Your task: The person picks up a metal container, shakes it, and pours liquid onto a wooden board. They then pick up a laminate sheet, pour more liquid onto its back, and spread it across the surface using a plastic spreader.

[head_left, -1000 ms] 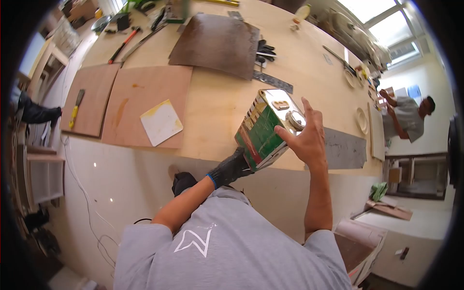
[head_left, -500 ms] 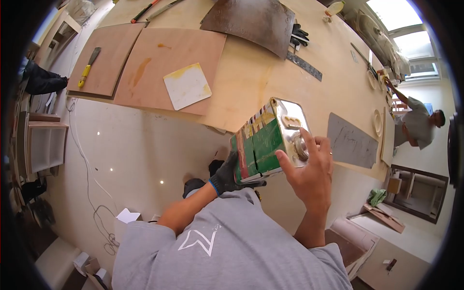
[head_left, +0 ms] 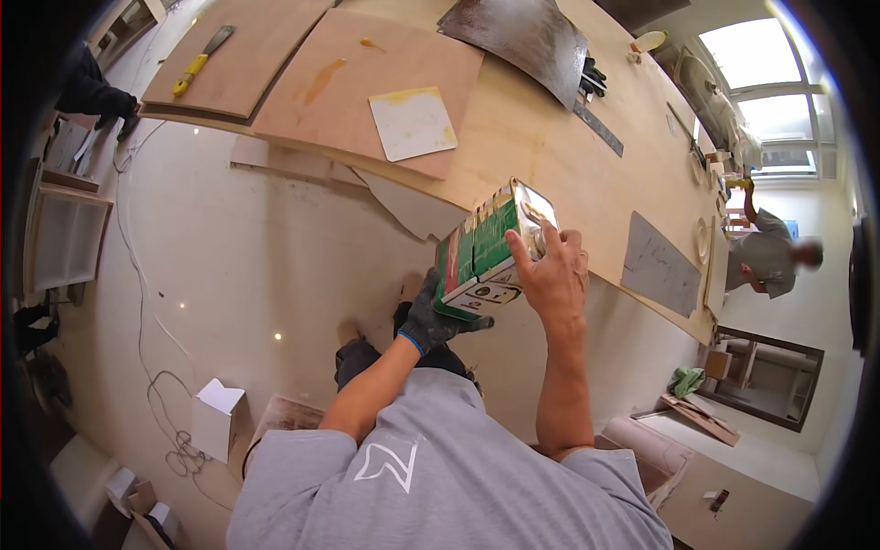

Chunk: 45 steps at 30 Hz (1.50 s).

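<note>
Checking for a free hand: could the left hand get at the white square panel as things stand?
Probably not: the left hand is taken up supporting the green can. The white square panel lies uncovered on the brown board, though.

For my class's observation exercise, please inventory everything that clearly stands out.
Table: one, pale wood, ahead
Boards: two, brown, on table
Scraper: one, yellow-handled, left board
Square panel: one, white, right board
Curved sheet: one, dark brown, on table
Flat sheet: one, grey, table's right end
Can: one, green and silver, centre
Cord: uncounted, grey, left floor
People: two, grey-shirted right, dark-clothed left
Left hand: one, black-gloved, supporting can
Right hand: one, bare, at can's top
</note>
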Available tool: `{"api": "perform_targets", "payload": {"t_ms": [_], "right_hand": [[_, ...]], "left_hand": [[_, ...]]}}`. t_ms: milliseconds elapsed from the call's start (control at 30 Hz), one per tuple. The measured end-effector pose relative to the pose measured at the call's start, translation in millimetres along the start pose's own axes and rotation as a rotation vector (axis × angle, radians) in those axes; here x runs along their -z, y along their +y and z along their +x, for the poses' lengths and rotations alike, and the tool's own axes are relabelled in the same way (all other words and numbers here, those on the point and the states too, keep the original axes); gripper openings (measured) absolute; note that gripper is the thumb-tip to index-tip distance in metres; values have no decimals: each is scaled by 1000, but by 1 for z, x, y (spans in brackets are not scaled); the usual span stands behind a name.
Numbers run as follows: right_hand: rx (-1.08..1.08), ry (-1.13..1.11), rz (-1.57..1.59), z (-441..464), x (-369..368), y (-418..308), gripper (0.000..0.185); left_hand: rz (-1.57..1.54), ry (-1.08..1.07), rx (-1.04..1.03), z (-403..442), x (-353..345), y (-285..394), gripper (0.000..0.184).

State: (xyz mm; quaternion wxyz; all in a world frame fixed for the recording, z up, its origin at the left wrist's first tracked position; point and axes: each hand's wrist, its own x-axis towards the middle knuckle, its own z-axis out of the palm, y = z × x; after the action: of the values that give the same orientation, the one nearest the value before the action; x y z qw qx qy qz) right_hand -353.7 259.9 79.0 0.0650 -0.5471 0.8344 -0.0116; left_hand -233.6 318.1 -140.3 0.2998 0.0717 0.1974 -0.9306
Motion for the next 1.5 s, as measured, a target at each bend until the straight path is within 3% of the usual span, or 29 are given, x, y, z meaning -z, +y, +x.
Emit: {"api": "perform_targets", "payload": {"t_ms": [100, 200, 300, 333, 700, 1067, 1233, 1367, 1500], "right_hand": [[312, 386, -116, 10, -33, 12, 55], [539, 581, 1, 27, -43, 12, 41], [455, 400, 207, 35, -38, 8, 24], [495, 481, 234, 37, -36, 4, 18], [435, 431, 271, 72, -31, 6, 35], [157, 147, 146, 109, -11, -1, 51], [217, 185, 150, 119, -18, 9, 52], [178, 108, 116, 113, -12, 3, 53], [324, 259, 196, 92, -22, 14, 47]], "left_hand": [[-20, 36, -18, 5, 14, 1, 84], [51, 36, -9, 9, 15, 10, 85], [50, 42, -16, 6, 15, 8, 84], [46, 56, -13, 6, 13, 10, 84], [-10, 16, -42, -9, -10, 8, 75], [-72, -74, -5, -11, -23, 5, 67], [-16, -170, -51, -5, -17, 1, 69], [-98, -123, 22, -10, -13, 0, 73], [-102, -34, -55, 5, -11, -5, 76]]}}
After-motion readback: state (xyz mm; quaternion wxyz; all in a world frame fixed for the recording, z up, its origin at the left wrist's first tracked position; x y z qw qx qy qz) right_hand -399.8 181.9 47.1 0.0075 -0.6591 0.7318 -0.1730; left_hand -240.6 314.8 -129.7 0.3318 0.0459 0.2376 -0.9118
